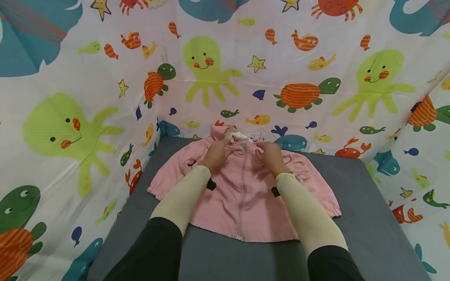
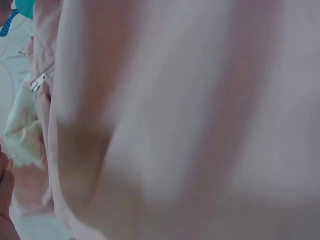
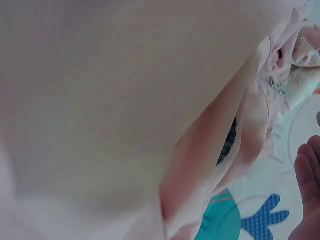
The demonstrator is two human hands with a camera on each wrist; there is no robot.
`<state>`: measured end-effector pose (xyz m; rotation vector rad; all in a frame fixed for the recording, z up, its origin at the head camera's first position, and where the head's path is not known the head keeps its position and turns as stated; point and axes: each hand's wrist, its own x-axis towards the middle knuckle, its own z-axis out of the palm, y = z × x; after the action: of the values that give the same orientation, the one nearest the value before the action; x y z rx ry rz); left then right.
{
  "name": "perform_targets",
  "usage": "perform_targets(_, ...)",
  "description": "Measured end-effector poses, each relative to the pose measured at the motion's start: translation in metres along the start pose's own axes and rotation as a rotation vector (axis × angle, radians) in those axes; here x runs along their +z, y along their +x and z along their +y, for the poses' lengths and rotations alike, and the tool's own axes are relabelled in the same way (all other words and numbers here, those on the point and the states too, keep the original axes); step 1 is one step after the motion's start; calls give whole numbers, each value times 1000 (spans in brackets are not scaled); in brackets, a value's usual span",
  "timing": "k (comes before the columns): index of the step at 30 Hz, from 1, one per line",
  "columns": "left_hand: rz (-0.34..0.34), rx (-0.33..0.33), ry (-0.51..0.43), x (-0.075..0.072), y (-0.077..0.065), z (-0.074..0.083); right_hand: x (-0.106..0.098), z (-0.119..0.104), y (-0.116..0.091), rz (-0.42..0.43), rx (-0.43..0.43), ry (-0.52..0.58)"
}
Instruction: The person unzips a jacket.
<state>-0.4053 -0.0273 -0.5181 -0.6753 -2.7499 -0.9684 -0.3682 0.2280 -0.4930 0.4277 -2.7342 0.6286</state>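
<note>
Pink jacket (image 1: 225,207) lies spread face-up, zip closed, on the grey table (image 1: 372,234), with the sea-animal print curtain (image 1: 52,177) at left, behind and at right. From left: one jacket sleeve (image 1: 170,171) splayed out, then left hand (image 1: 215,155) at the collar, thumb and fingers apart, beside the pale patterned lining (image 1: 239,136). Zip (image 1: 243,183) runs down the middle, then right hand (image 1: 271,157) at the collar's other side, fingers loose and slightly bent, then the other sleeve (image 1: 323,195).

White fabric walls (image 1: 246,48) (cartoonishly sea-themed); grey tabletop (image 1: 372,226)
</note>
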Motion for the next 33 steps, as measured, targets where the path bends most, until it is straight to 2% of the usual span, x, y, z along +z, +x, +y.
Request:
perform_targets(7,-53,19,41,27,25,-2,26,7,20,-25,-19,-20)
perform_targets(11,-67,46,85,47,46,-13,39,12,28,-23,-39,-28)
perform_targets(14,-100,31,97,63,57,-25,46,14,31,-17,-57,-12)
perform_targets(16,-130,15,98,69,61,-27,51,15,32,-12,-70,-4)
perform_targets(18,-158,18,129,72,61,-28,56,16,34,-2,-88,9)
perform_targets(21,-179,34,209,74,56,-20,62,18,31,5,-101,17)
perform_targets(24,-174,0,264,75,52,-13,65,18,29,5,-95,26)
perform_targets(26,-149,-38,252,75,53,-9,65,17,28,9,-84,36)
perform_targets(28,-121,-40,244,75,57,-7,63,18,29,26,-84,41)
perform_targets(30,-83,-8,222,73,63,-4,59,19,31,44,-88,39)
perform_targets(33,-56,47,169,66,59,-4,61,18,30,64,-117,25)
